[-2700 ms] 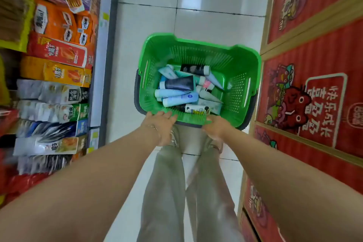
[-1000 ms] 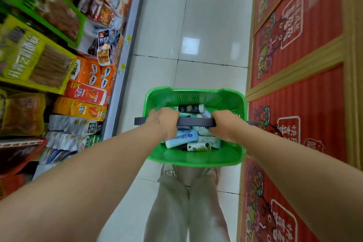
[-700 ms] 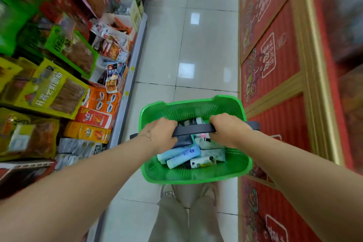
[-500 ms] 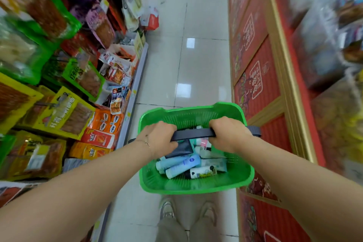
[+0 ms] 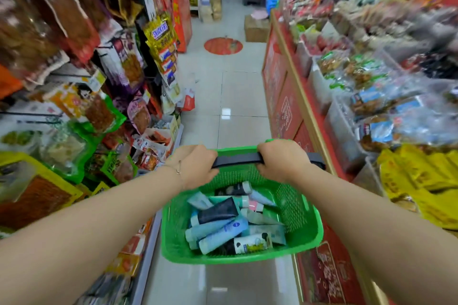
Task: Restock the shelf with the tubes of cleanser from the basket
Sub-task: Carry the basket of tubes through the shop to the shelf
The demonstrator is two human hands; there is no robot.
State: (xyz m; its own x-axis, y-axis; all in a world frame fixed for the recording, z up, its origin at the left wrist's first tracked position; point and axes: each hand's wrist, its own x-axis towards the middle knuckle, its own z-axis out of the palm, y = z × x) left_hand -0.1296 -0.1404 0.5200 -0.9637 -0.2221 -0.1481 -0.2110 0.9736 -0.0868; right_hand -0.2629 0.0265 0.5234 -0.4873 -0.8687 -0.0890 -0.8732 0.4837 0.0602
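Tubes of cleanser point(image 5: 224, 229) are heaped inside the green basket point(image 5: 303, 220), held above the aisle floor point(image 5: 238, 96). Its black handle point(image 5: 236, 160) is clasped by the left grip point(image 5: 195, 166) at 9 o'clock and the right grip point(image 5: 280, 161) at 3 o'clock, both curled round it.

Blurred snack packets point(image 5: 386, 15), far right.

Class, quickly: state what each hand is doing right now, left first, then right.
Left hand: closed, gripping the black handle of the green basket.
Right hand: closed, gripping the same handle.
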